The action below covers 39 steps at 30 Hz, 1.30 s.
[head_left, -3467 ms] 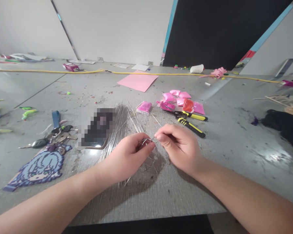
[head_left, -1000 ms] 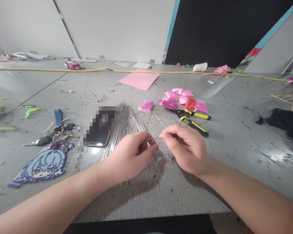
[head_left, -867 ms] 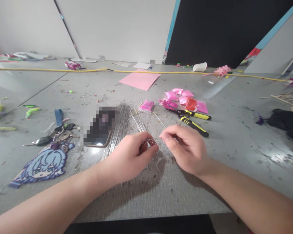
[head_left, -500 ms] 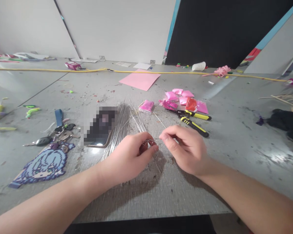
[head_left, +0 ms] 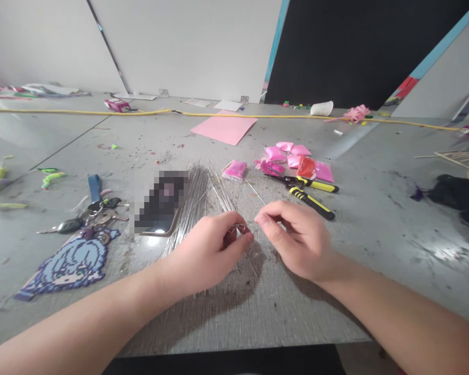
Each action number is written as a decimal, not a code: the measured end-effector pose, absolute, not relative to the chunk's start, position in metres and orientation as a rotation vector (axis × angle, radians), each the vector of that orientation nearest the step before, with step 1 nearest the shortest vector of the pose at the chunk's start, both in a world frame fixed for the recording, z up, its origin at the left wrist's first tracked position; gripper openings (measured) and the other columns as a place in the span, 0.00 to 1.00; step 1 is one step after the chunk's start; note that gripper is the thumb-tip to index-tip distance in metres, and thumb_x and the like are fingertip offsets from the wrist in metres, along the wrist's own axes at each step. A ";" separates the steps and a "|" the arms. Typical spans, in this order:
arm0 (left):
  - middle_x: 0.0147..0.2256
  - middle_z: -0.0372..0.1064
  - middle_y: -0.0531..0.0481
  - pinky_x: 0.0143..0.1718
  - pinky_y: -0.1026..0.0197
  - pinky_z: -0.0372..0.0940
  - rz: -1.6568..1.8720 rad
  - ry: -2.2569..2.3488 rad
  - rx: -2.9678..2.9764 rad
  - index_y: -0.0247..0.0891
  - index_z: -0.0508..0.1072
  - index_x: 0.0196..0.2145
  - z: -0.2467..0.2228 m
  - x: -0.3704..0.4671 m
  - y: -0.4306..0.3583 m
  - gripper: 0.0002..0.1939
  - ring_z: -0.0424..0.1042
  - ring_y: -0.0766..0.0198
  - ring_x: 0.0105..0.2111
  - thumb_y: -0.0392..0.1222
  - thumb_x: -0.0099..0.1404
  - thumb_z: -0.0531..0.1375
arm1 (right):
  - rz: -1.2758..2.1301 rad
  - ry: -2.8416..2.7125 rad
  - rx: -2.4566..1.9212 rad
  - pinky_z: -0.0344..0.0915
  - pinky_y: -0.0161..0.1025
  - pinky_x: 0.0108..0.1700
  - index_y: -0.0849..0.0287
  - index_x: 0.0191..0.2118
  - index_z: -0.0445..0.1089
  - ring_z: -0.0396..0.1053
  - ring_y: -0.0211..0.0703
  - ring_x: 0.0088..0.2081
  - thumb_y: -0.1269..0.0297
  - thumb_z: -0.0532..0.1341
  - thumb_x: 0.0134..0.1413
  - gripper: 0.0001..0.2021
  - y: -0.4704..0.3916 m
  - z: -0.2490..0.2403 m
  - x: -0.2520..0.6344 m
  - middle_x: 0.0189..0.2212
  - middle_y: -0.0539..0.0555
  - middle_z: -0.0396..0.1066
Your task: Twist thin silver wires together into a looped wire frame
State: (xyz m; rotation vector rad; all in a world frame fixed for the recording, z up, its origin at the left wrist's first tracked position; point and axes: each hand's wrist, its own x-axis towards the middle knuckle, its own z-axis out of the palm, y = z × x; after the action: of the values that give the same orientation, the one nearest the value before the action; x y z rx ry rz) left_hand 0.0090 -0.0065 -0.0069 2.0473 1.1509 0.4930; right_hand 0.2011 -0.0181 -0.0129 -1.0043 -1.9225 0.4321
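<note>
Left hand [head_left: 211,250]: curled, gripping a small piece of bent, thin silver metal wire [head_left: 240,228] between thumb and fingers, above the grey table [head_left: 297,317]. Right hand [head_left: 297,237]: just beside it, thumb and forefinger pinched on a fine end of that piece. Loose sheaf of straight silver metal wires [head_left: 195,192], partly hidden behind the left hand. Pliers with black-and-yellow handles [head_left: 296,183], spread, beyond the right hand. Single pink plastic packet [head_left: 234,170], near the sheaf.
</note>
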 end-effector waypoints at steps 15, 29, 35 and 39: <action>0.20 0.58 0.60 0.22 0.65 0.51 0.476 1.138 2.091 0.39 0.63 0.30 -0.004 0.008 -0.008 0.11 0.55 0.72 0.19 0.45 0.69 0.54 | 0.439 -1.940 -1.015 0.59 0.35 0.28 0.58 0.32 0.69 0.63 0.35 0.25 0.67 0.58 0.63 0.07 -0.017 -0.013 0.200 0.23 0.47 0.68; 0.19 0.59 0.60 0.21 0.65 0.51 0.455 1.140 2.112 0.38 0.67 0.33 -0.005 0.009 -0.008 0.10 0.56 0.71 0.19 0.45 0.69 0.54 | 0.460 -1.953 -1.004 0.58 0.35 0.27 0.58 0.32 0.69 0.62 0.34 0.24 0.67 0.59 0.63 0.07 -0.015 -0.014 0.200 0.22 0.47 0.66; 0.20 0.61 0.59 0.22 0.65 0.52 0.453 1.119 2.130 0.38 0.68 0.34 -0.007 0.008 -0.007 0.10 0.57 0.71 0.19 0.46 0.69 0.54 | 0.463 -1.969 -1.018 0.58 0.35 0.27 0.58 0.32 0.69 0.61 0.35 0.24 0.66 0.58 0.63 0.08 -0.016 -0.013 0.200 0.22 0.47 0.66; 0.20 0.62 0.58 0.21 0.65 0.52 0.463 1.102 2.140 0.38 0.69 0.35 -0.008 0.007 -0.008 0.09 0.57 0.71 0.19 0.45 0.69 0.54 | 0.460 -1.972 -1.021 0.58 0.35 0.27 0.58 0.32 0.69 0.62 0.35 0.24 0.67 0.58 0.63 0.08 -0.016 -0.012 0.200 0.22 0.48 0.67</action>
State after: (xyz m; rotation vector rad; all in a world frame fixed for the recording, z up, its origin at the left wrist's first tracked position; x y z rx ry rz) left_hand 0.0066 -0.0078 -0.0076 2.1397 1.1023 0.4634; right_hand 0.1999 -0.0157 -0.0120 -1.0209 -1.9724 0.4599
